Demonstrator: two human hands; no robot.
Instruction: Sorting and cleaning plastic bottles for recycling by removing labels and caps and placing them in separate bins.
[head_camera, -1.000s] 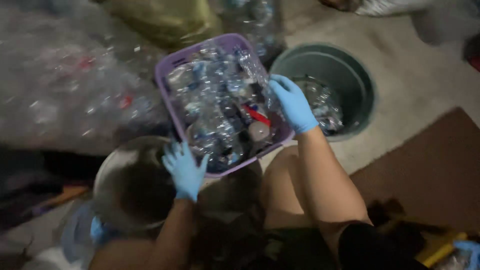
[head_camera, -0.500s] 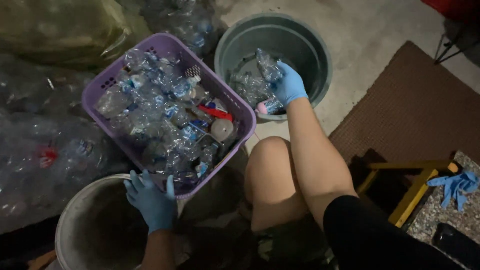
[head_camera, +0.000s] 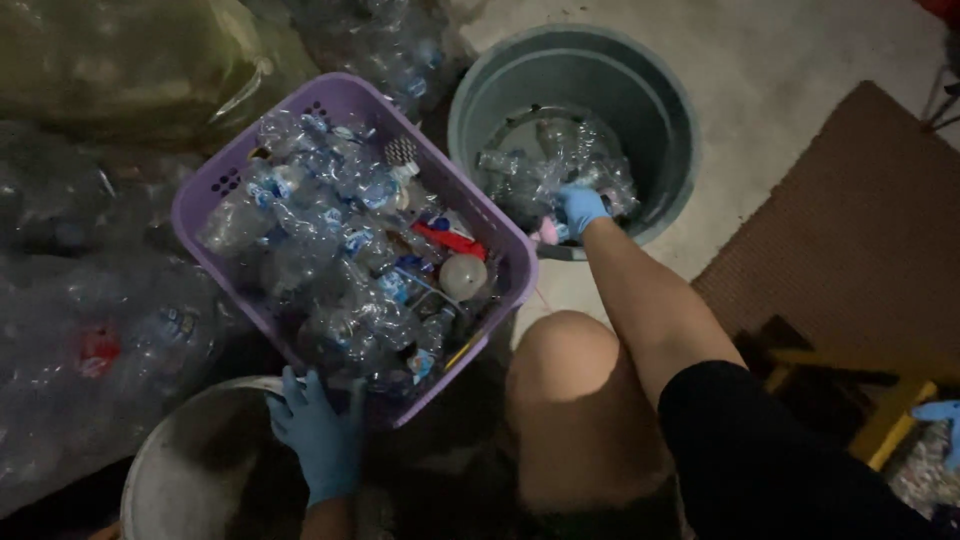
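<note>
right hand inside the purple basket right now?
No, the right hand reaches into the round grey-green bin among clear bottles, beside the purple basket.

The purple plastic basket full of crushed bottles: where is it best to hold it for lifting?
Probably by its perforated rim, from above at two opposite sides. The purple plastic basket is heaped, so only the rim is free; the left hand is already at its near corner.

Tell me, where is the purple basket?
In the head view, the purple basket sits left of centre, between the grey bucket and the left hand.
</note>
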